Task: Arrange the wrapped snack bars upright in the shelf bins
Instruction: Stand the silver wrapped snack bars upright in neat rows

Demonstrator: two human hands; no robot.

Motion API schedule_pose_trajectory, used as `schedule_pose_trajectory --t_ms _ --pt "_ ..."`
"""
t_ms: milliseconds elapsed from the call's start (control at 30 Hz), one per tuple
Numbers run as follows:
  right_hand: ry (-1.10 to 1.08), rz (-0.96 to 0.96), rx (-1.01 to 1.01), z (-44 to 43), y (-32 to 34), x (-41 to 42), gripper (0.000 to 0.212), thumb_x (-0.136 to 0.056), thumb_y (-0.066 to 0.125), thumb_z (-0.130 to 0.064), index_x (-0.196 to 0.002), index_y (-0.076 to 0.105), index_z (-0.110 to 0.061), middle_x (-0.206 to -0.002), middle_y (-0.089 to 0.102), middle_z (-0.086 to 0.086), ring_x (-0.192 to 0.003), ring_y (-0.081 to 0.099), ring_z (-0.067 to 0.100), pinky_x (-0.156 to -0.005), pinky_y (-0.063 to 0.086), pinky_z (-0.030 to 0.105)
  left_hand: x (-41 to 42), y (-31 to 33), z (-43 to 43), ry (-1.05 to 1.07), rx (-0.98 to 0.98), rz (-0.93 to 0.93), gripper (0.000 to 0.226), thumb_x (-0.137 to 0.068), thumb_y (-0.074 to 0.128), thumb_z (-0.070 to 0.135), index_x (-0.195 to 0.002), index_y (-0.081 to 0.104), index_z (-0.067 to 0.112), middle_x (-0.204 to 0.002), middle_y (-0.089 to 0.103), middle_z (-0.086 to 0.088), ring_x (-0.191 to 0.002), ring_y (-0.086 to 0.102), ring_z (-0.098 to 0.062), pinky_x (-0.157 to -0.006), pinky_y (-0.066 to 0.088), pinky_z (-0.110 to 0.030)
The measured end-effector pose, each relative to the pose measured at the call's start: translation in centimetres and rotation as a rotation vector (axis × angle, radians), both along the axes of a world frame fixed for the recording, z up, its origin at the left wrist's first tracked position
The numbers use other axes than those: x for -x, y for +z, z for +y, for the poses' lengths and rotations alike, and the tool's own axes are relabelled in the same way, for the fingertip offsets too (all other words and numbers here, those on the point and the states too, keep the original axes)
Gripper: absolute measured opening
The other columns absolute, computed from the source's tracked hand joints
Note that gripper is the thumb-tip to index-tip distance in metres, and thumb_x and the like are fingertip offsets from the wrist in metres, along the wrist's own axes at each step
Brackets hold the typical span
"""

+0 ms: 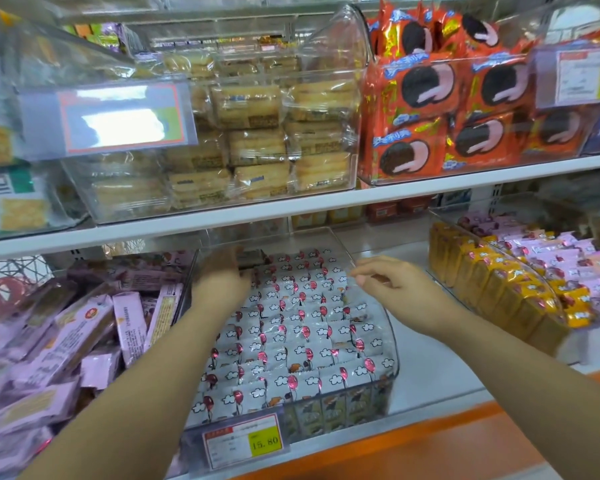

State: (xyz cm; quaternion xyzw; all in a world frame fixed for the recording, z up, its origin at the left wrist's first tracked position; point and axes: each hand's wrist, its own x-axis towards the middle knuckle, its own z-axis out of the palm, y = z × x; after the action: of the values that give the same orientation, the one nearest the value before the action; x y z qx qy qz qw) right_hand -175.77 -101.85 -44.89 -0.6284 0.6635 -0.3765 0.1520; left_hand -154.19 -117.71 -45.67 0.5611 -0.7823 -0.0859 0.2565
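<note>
Left hand [222,273] (blurred) among bars [291,327]

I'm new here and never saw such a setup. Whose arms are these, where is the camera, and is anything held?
No machine: a person wears one camera on the head, looking down at their arms at a shop shelf. The left hand touches white balloon-print snack packs at the back of a clear bin; whether it grips one is blurred. The right hand hovers above them, fingers loosely curled, apparently holding nothing. Pink bars lie jumbled to the left; yellow packs stand to the right.
</note>
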Motion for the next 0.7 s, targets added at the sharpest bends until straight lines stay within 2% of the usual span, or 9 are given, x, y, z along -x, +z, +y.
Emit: schedule_pose_trajectory --t_ms 100,167,233,367,467,533,600,633,700 --pt "-0.014 0.002 -0.013 -0.2 -0.3 0.1 0.025 -0.095 0.052 -0.028 -0.116 0.065 -0.023 -0.124 0.054 -0.009 -0.105 0.054 0.008 -0.077 0.034 0.002 0.3 0.0 -2.1 0.033 -0.122 -0.096 0.055 -0.089 0.054 0.01 -0.141 0.037 0.019 -0.134 0.05 -0.011 -0.106 0.058 -0.032 -0.077 0.054 -0.038" --pt "-0.015 0.009 -0.012 -0.3 -0.3 0.2 0.024 -0.094 0.053 -0.029 -0.115 0.065 -0.024 -0.125 0.053 -0.01 -0.1 0.055 0.005 -0.075 0.036 0.002 0.5 -0.1 -3.0 0.058 -0.105 -0.204 0.056 -0.089 0.053 0.008 -0.141 0.036 0.019 -0.139 0.044 -0.012 -0.115 0.051 -0.034 -0.081 0.053 -0.039" --pt "-0.009 -0.002 -0.012 -0.3 -0.2 0.3 0.022 -0.094 0.054 -0.029 -0.112 0.065 -0.025 -0.125 0.053 -0.011 -0.088 0.054 -0.003 -0.07 0.038 0.0 0.6 -0.1 -3.4 0.08 -0.031 -0.332 0.051 -0.089 0.054 0.008 -0.137 0.042 0.016 -0.139 0.038 -0.014 -0.124 0.041 -0.036 -0.091 0.049 -0.043" --pt "0.003 -0.024 -0.011 -0.4 -0.3 0.4 0.019 -0.093 0.055 -0.029 -0.109 0.065 -0.028 -0.124 0.053 -0.013 -0.073 0.051 -0.006 -0.068 0.038 0.005 0.5 0.0 -3.5 0.094 0.016 -0.392 0.05 -0.087 0.048 -0.002 -0.132 0.049 0.02 -0.136 0.039 -0.014 -0.122 0.043 -0.038 -0.092 0.048 -0.047" --pt "-0.003 -0.049 -0.015 -0.3 -0.2 0.4 0.018 -0.094 0.054 -0.029 -0.108 0.065 -0.029 -0.12 0.056 -0.013 -0.087 0.054 -0.004 -0.073 0.038 0.006 0.2 0.2 -3.4 0.074 -0.006 -0.385 0.051 -0.088 0.045 -0.004 -0.132 0.048 0.021 -0.13 0.052 -0.013 -0.114 0.053 -0.036 -0.086 0.051 -0.046" --pt "-0.021 -0.07 -0.002 -0.1 0.1 0.4 0.018 -0.094 0.053 -0.028 -0.109 0.064 -0.029 -0.111 0.06 -0.014 -0.097 0.055 -0.002 -0.074 0.037 0.005 0.4 1.0 -2.4 0.064 0.063 -0.375 0.031 -0.096 0.047 0.023 -0.127 0.049 0.02 -0.112 0.063 -0.013 -0.097 0.061 -0.033 -0.076 0.053 -0.041" --pt "-0.027 -0.078 0.03 0.0 0.5 0.4 0.021 -0.094 0.054 -0.027 -0.113 0.063 -0.027 -0.107 0.06 -0.017 -0.1 0.055 -0.002 -0.077 0.036 0.004 1.0 2.0 0.0 -0.038 0.05 -0.202 0.045 -0.093 0.041 0.055 -0.12 0.051 0.021 -0.092 0.067 -0.009 -0.075 0.063 -0.026 -0.066 0.053 -0.034" --pt "-0.024 -0.069 0.047 0.0 0.6 0.4 0.025 -0.094 0.055 -0.026 -0.118 0.06 -0.026 -0.111 0.06 -0.016 -0.103 0.054 -0.002 -0.083 0.037 0.007 1.4 2.5 1.7 -0.122 -0.031 -0.075 0.047 -0.091 0.04 0.058 -0.121 0.05 0.023 -0.091 0.066 -0.007 -0.067 0.062 -0.022 -0.061 0.053 -0.032" --pt "-0.013 -0.103 0.06 -0.1 0.9 0.3 0.042 -0.091 0.059 -0.026 -0.132 0.049 -0.024 -0.122 0.056 -0.012 -0.113 0.052 0.003 -0.095 0.037 0.018 2.3 3.1 5.1 -0.332 -0.2 0.094 0.039 -0.094 0.043 0.045 -0.125 0.048 0.022 -0.09 0.065 0.002 -0.055 0.057 -0.007 -0.049 0.05 -0.024"
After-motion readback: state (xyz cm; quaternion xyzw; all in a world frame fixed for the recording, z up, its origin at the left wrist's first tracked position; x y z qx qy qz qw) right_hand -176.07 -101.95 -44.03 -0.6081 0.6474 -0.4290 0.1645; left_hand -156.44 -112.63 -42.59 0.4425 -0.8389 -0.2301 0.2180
